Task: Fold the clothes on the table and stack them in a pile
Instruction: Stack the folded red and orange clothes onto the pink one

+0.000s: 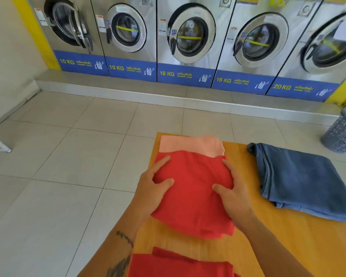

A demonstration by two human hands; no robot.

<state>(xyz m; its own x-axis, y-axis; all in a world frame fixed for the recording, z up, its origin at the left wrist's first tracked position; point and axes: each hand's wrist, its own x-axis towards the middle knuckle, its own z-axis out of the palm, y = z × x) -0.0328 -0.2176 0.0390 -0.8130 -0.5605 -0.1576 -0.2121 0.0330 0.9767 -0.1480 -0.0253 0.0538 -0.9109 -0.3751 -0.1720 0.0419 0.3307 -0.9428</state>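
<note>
Closest to the camera, a red cloth [180,264] lies flat at the near edge of a yellow wooden tabletop [268,236]. Just beyond it on the same tabletop sits a folded red garment [194,196], the landmark here. A folded pink garment [190,144] lies under its far end and shows as a pale strip beyond it. To the right of the red garment, apart from it, rests a folded pair of blue jeans [300,180]. Beyond the tabletop is pale tiled floor [68,156], then a row of steel washing machines [188,37] with blue weight labels along the far wall. A grey perforated basket [342,132] stands on the floor far to the right.

Both hands grip the red garment by its sides: the left hand [154,188] holds the left edge, thumb on top, and the right hand [234,188] holds the right edge the same way. The garment is bright red, roughly rectangular, with soft wrinkles and a rounded, slightly uneven near edge.
</note>
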